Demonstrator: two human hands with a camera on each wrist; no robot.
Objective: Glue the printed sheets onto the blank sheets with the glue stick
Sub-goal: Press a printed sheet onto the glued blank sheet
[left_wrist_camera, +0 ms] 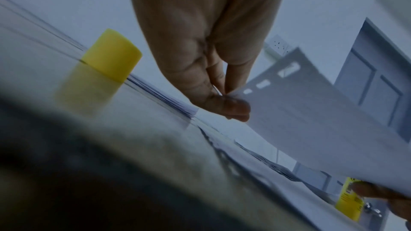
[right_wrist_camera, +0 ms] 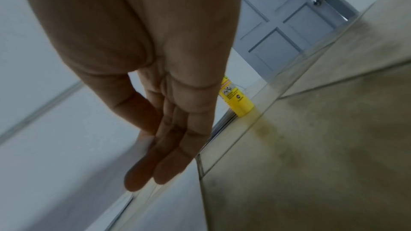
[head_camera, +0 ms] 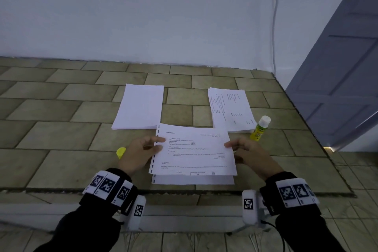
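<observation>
Pinching a printed sheet (head_camera: 194, 150) ("QUESTION 1" legible) by both edges: left hand (head_camera: 141, 151), right hand (head_camera: 248, 153).

We cannot read the small blurry print on the white printed paper sheet (head_camera: 194, 149). It covers most of the plain white sheet (head_camera: 192, 180) below it. The yellow plastic glue stick (right_wrist_camera: 237, 101) is half hidden behind the right hand (right_wrist_camera: 142, 69).

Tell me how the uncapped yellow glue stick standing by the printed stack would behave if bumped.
The yellow glue stick stands upright on a narrow base, tall and slim, so it would likely tip. Being cylindrical, it would probably roll across the smooth tiled surface. It looks light.
</observation>
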